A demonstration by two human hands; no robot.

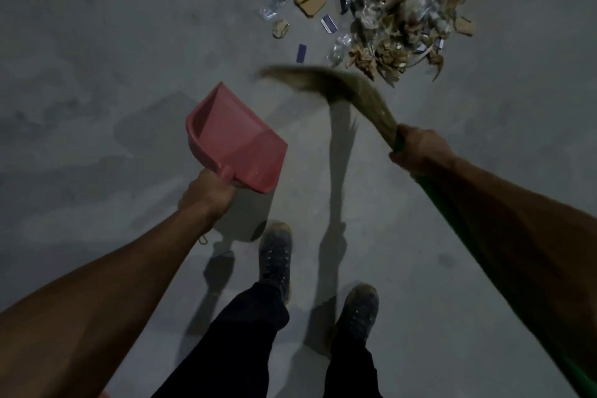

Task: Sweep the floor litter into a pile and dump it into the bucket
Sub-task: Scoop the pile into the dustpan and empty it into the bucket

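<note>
The left hand (206,194) is closed around the short handle of a red plastic dustpan (235,139). The fingers are curled fully around the handle. The pan is held above the grey concrete floor (97,58), tilted, with its open mouth pointing toward about 1 o'clock; its shadow falls on the floor under it.

The right hand (420,152) grips a grass broom (349,90) at the place where the bristles meet the green handle, all fingers wrapped tight. The green handle runs back along the right forearm toward 5 o'clock. The bristle head goes from the hand toward 10 o'clock and bends to the left at its tip; it is blurred. The tip is just beside the near edge of the litter, but I cannot tell if it touches the floor.

The litter pile (397,0) lies at 12 to 1 o'clock from the person: dry leaves, cardboard scraps, clear plastic wrappers and small blue-and-white paper pieces. Some loose pieces lie at its left side, for example one blue card (301,53) apart from the heap at about 12 o'clock.

At 6 o'clock two dark shoes (276,255) and dark trousers are visible, the left foot more forward.
</note>
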